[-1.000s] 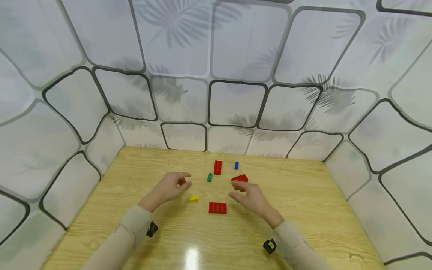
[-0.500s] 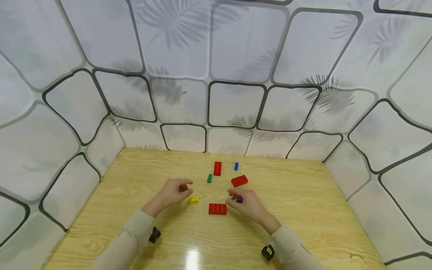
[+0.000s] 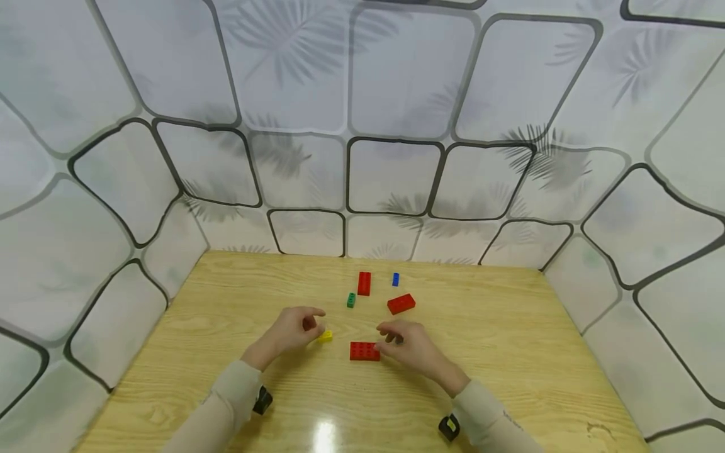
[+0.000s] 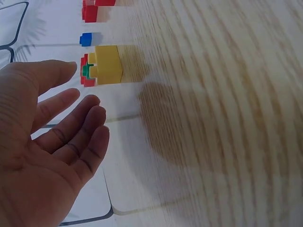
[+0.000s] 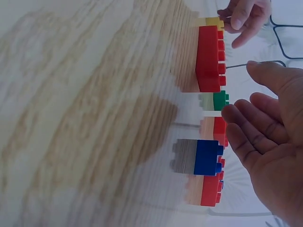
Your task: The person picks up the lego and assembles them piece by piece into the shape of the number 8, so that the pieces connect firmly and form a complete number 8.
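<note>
My left hand hovers beside a small yellow toy brick, thumb and fingers parted. In the left wrist view a gap shows between that hand and the yellow brick. My right hand is over the table with loosely bent fingers, holding nothing. Its thumb tip overlaps the right end of the front red brick in the head view, but the right wrist view shows them apart. A blue brick stands below the right hand, mostly hidden by it in the head view.
Farther back lie a tilted red brick, another red brick, a green brick and a small blue brick. Patterned curtains enclose the wooden table at the back and both sides.
The left hand has come down and slightly right, closer to the yellow brick. The right hand has moved down and left toward the front red brick, uncovering the tilted red brick. No brick has moved.
</note>
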The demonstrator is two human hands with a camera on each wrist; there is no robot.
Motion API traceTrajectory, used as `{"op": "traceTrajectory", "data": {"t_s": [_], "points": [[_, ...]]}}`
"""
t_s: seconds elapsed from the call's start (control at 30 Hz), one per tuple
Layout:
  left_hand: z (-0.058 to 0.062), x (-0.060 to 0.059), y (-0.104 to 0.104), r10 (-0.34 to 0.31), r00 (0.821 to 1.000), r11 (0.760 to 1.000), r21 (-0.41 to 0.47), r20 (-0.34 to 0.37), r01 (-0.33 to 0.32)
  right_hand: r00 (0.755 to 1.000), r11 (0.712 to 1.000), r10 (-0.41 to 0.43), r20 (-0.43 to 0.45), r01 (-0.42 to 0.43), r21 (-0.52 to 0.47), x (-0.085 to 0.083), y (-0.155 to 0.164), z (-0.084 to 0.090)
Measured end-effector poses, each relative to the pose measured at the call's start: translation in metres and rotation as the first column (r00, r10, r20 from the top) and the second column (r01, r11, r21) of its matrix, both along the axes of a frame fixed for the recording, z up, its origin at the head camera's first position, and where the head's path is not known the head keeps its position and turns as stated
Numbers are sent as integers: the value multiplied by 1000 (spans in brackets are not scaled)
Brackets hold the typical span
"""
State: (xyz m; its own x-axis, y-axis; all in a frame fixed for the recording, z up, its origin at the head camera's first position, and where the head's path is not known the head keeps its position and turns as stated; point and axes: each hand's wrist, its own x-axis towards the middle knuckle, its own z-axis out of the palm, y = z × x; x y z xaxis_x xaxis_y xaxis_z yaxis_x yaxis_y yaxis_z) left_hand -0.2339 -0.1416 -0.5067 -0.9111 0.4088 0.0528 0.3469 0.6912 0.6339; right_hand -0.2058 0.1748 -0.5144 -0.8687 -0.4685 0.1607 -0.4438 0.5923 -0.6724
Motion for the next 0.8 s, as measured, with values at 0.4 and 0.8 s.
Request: {"op": "traceTrajectory", "data": {"t_s": [0.4, 0.8], "points": [[-1, 1, -2, -32, 999, 999, -4, 41, 32, 998, 997, 48, 46, -51, 52, 0, -3, -5], [-5, 1, 1, -32, 997, 999, 0, 76, 32, 995, 996, 54, 90, -60, 73, 0, -4, -11]]}}
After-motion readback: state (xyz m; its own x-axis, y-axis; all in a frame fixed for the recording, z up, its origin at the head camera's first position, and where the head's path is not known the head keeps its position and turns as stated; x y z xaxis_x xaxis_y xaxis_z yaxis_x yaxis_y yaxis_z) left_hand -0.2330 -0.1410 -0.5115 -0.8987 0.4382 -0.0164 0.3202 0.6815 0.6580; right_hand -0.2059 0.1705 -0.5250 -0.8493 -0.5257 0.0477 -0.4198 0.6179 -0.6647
